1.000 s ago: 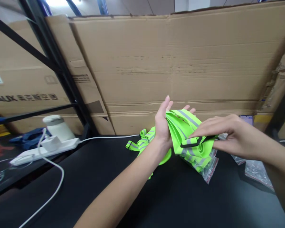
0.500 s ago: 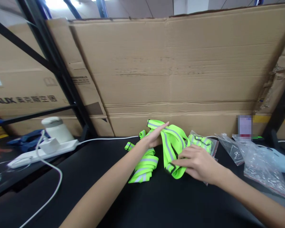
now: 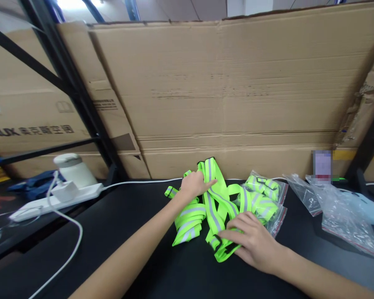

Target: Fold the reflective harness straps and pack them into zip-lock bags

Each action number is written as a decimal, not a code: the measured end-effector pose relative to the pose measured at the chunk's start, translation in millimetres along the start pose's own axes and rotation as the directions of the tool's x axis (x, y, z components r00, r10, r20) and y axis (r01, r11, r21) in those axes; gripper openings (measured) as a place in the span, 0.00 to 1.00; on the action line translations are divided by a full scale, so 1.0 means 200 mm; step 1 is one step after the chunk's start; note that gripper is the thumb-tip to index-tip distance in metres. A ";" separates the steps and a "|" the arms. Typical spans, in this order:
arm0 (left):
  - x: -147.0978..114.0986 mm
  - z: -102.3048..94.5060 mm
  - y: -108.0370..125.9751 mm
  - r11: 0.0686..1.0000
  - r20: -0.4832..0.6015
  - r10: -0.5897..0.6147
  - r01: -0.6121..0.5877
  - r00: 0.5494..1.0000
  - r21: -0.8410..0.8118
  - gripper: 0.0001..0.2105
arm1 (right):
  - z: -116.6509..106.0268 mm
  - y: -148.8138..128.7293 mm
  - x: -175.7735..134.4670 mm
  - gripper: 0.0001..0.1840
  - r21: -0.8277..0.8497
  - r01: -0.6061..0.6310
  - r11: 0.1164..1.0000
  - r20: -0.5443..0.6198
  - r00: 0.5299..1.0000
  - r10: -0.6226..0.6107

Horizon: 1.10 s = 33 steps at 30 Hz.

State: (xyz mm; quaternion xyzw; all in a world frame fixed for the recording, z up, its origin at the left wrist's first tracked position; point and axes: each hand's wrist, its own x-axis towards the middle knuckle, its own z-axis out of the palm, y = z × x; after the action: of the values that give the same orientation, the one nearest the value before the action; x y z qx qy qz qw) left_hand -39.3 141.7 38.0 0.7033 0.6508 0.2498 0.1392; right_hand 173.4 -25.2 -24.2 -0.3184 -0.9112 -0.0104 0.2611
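A neon-green reflective strap vest (image 3: 217, 203) with grey stripes and black buckles stretches between my hands above the black table. At its upper end, my left hand (image 3: 193, 184) is closed on it, thumb stretched across the strap; the curled fingers are partly hidden. My right hand (image 3: 252, 241) pinches the lower end beside a black buckle, with a loop hanging below the fingertips. Under my left wrist lies a rolled green reflective vest (image 3: 189, 222). Beyond my right hand are more green vests in clear bags, one farther back (image 3: 263, 187) and one nearer (image 3: 264, 207).
Crumpled clear plastic bags (image 3: 345, 216) and a light-blue item (image 3: 366, 209) lie at the right. A white power strip (image 3: 81, 195) with a plug and cable, and a white jar (image 3: 75, 170), are at the left. A cardboard wall (image 3: 221, 91) closes off the back.
The bunched vest is drawn out longer, its lower end pulled down toward me by my right hand. My left hand has turned from flat to closed. The nearer bagged vest now shows more.
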 end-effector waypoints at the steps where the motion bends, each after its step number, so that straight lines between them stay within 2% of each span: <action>1: -0.02 0.00 0.01 0.999 -0.033 0.018 -0.017 0.999 0.037 0.27 | 0.00 0.02 0.00 0.28 0.032 -0.035 0.999 0.016 0.999 0.034; 4: -0.12 -0.01 0.05 0.989 -0.108 0.103 -0.091 0.989 0.118 0.26 | 0.00 0.09 0.01 0.29 0.067 -0.090 0.994 0.033 0.996 0.088; 6: -0.22 -0.03 0.07 0.976 -0.115 0.186 -0.170 0.976 0.139 0.25 | 0.00 0.11 0.02 0.30 0.065 -0.097 0.993 0.029 0.995 0.096; 7: -0.28 -0.03 0.08 0.959 -0.097 0.263 -0.249 0.960 0.133 0.24 | 0.00 0.12 0.02 0.30 0.063 -0.099 0.993 0.028 0.995 0.098; 8: -0.35 -0.03 0.08 0.906 -0.063 0.421 -0.416 0.905 0.078 0.23 | 0.00 0.12 0.02 0.31 0.062 -0.097 0.993 0.030 0.995 0.095; 9: -0.42 -0.02 0.09 0.817 -0.024 0.577 -0.577 0.817 -0.016 0.22 | 0.00 0.12 0.02 0.31 0.063 -0.092 0.994 0.035 0.995 0.090; 10: -0.49 -0.01 0.08 0.707 0.021 0.704 -0.699 0.710 -0.106 0.20 | -0.01 0.12 0.01 0.30 0.069 -0.085 0.994 0.042 0.996 0.083; 11: -0.55 0.01 0.08 0.613 0.036 0.787 -0.775 0.616 -0.153 0.20 | -0.02 0.12 0.01 0.28 0.083 -0.078 0.993 0.046 0.996 0.074; 12: -0.61 0.04 0.07 0.548 0.061 0.835 -0.818 0.547 -0.173 0.22 | -0.03 0.12 0.00 0.26 0.104 -0.069 0.992 0.049 0.997 0.064; 13: -0.66 0.06 0.06 0.546 0.077 0.838 -0.822 0.541 -0.165 0.23 | -0.04 0.12 -0.02 0.23 0.130 -0.057 0.990 0.051 0.997 0.051; 15: -0.72 0.10 0.05 0.525 0.143 0.850 -0.839 0.507 -0.144 0.19 | -0.07 0.11 -0.05 0.21 0.184 -0.015 0.983 0.031 0.999 0.009; 19: -0.72 0.11 0.03 0.452 0.219 0.883 -0.878 0.416 -0.156 0.12 | -0.12 0.08 -0.11 0.29 0.172 0.105 0.980 -0.137 0.987 -0.082; 21: -0.71 0.10 0.02 0.420 0.253 0.894 -0.889 0.370 -0.183 0.12 | -0.15 0.08 -0.12 0.23 0.072 0.082 0.994 -0.245 0.968 -0.062; 23: -0.71 0.10 0.03 0.395 0.282 0.901 -0.892 0.330 -0.218 0.14 | -0.16 0.09 -0.12 0.14 -0.021 -0.021 1.000 -0.293 0.956 0.014; 26: -0.72 0.09 0.03 0.380 0.305 0.906 -0.883 0.294 -0.276 0.17 | -0.17 0.11 -0.12 0.13 -0.078 -0.162 0.984 -0.228 0.963 0.141; 29: -0.73 0.09 0.03 0.381 0.315 0.906 -0.871 0.284 -0.312 0.17 | -0.15 0.11 -0.12 0.15 -0.074 -0.204 0.976 -0.139 0.971 0.192; 31: -0.72 0.08 0.02 0.390 0.306 0.906 -0.860 0.293 -0.329 0.17 | -0.13 0.10 -0.12 0.17 -0.049 -0.201 0.978 -0.094 0.976 0.196; 33: -0.72 0.06 0.01 0.416 0.292 0.899 -0.846 0.327 -0.335 0.17 | -0.12 0.09 -0.13 0.18 -0.020 -0.171 0.985 -0.057 0.984 0.170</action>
State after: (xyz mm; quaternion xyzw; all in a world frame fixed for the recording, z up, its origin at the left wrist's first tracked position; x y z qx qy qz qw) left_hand -35.3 2.0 4.8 0.9672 0.1051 0.1627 0.1646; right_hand 212.0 -30.4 -17.4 -0.3981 -0.8729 -0.0083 0.2821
